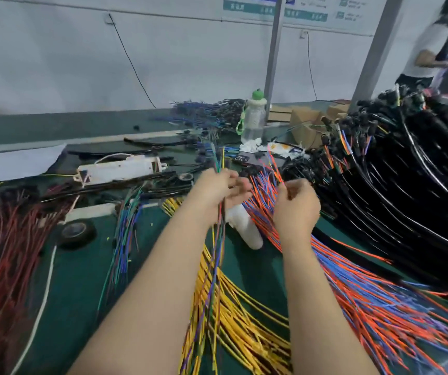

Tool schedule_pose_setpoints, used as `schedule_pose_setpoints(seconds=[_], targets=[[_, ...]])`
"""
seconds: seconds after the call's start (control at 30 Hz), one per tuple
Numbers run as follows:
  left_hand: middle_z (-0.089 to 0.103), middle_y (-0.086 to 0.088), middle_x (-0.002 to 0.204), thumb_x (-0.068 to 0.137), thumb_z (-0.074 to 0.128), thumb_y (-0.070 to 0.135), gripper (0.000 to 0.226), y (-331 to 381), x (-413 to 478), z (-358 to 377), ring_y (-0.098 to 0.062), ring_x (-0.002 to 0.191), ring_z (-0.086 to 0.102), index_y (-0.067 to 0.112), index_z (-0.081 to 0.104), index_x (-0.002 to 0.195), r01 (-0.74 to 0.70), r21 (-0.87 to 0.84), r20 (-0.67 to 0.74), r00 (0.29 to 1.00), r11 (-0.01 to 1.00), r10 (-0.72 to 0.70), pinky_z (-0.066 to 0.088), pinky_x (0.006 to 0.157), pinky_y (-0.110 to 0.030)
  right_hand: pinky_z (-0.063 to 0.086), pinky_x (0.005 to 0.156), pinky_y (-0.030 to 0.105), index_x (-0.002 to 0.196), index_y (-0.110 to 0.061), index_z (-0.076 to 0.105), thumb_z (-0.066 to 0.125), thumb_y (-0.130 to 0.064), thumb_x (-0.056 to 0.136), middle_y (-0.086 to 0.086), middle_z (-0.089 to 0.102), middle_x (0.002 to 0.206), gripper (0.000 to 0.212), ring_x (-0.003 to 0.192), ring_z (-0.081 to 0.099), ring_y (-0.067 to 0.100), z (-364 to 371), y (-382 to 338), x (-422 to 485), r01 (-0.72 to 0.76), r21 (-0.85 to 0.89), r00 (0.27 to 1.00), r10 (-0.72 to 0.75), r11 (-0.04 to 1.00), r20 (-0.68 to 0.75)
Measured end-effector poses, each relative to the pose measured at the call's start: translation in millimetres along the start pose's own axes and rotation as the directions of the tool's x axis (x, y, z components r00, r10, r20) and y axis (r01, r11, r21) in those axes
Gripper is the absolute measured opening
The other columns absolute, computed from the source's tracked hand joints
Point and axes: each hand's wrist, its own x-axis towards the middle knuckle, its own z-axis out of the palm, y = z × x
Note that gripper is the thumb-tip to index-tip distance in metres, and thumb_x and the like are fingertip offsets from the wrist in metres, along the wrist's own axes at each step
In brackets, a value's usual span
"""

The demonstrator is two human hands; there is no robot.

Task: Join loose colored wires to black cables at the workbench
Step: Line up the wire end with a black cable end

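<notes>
My left hand [218, 189] grips a thin bunch of mixed wires [218, 239], yellow, green, blue and purple, which stick up above the fist and hang down below it. My right hand [296, 204] pinches an orange wire [275, 165] whose tip points up and to the left. Under my right arm lies a broad spread of orange and blue wires [374, 299]. A pile of yellow wires [244, 315] lies between my forearms. A big heap of black cables [412, 185] with connector ends fills the right side.
Dark red wires [9, 253] lie at the left, a black tape roll [75, 232] and a green-blue wire bunch [124, 234] beside them. A white power strip [120, 169], a green-capped bottle [254, 117], cardboard boxes [306, 123] and a standing person [431, 47] are farther back.
</notes>
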Motion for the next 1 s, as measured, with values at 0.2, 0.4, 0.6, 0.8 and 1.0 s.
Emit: schedule_pose_setpoints(seconds=[0.2, 0.4, 0.6, 0.8, 1.0], targets=[[0.062, -0.031, 0.090, 0.103, 0.035, 0.014, 0.026, -15, 7, 13, -0.005, 0.034, 0.052, 0.008, 0.054, 0.086, -0.046, -0.021, -0.069, 0.997, 0.999, 0.044, 0.039, 0.037, -0.014, 0.033, 0.067, 0.023, 0.082, -0.015, 0.062, 0.059, -0.014, 0.089, 0.007, 0.072, 0.098, 0.007, 0.095, 0.062, 0.024, 6, -35, -13, 0.197, -0.006, 0.906, -0.179, 0.980, 0.384], [0.062, -0.013, 0.084, 0.099, 0.044, 0.010, 0.020, -18, 16, -4, -0.023, 0.070, 0.058, 0.012, 0.058, 0.084, -0.048, 0.144, -0.084, 0.995, 0.988, 0.060, 0.052, 0.080, -0.039, 0.040, 0.074, 0.030, 0.091, -0.012, 0.065, 0.059, -0.024, 0.091, 0.007, 0.069, 0.097, 0.013, 0.097, 0.060, 0.027, 11, -41, -11, 0.104, -0.020, 0.959, -0.094, 0.994, 0.269], [0.054, -0.007, 0.068, 0.101, 0.029, 0.006, 0.028, -23, 21, -9, -0.002, 0.025, 0.037, 0.009, 0.045, 0.079, 0.009, 0.115, -0.125, 0.992, 0.993, 0.006, 0.028, 0.031, -0.009, 0.034, 0.069, 0.028, 0.096, -0.013, 0.064, 0.056, -0.018, 0.092, 0.010, 0.069, 0.098, 0.010, 0.098, 0.060, 0.031, 3, -19, 2, -0.048, -0.031, 0.991, 0.051, 0.998, 0.125], [0.064, -0.005, 0.083, 0.101, 0.034, 0.014, 0.028, -28, 27, -6, -0.020, 0.066, 0.057, 0.013, 0.058, 0.087, -0.036, 0.185, -0.132, 0.989, 0.982, 0.062, 0.048, 0.064, -0.030, 0.036, 0.067, 0.025, 0.089, -0.010, 0.065, 0.059, -0.014, 0.087, 0.001, 0.063, 0.081, 0.007, 0.082, 0.059, 0.020, 13, -30, -8, 0.025, 0.063, 0.927, -0.047, 0.998, 0.372], [0.068, -0.004, 0.067, 0.103, 0.031, 0.011, 0.025, -24, 29, -7, -0.018, 0.065, 0.062, 0.010, 0.047, 0.084, 0.006, -0.125, -0.111, 0.994, 0.992, -0.020, 0.046, 0.067, -0.030, 0.029, 0.056, 0.025, 0.077, -0.014, 0.062, 0.054, -0.029, 0.096, -0.005, 0.051, 0.061, 0.026, 0.069, 0.047, 0.017, 15, -30, -14, 0.009, 0.075, 0.867, -0.045, 0.997, 0.497]])
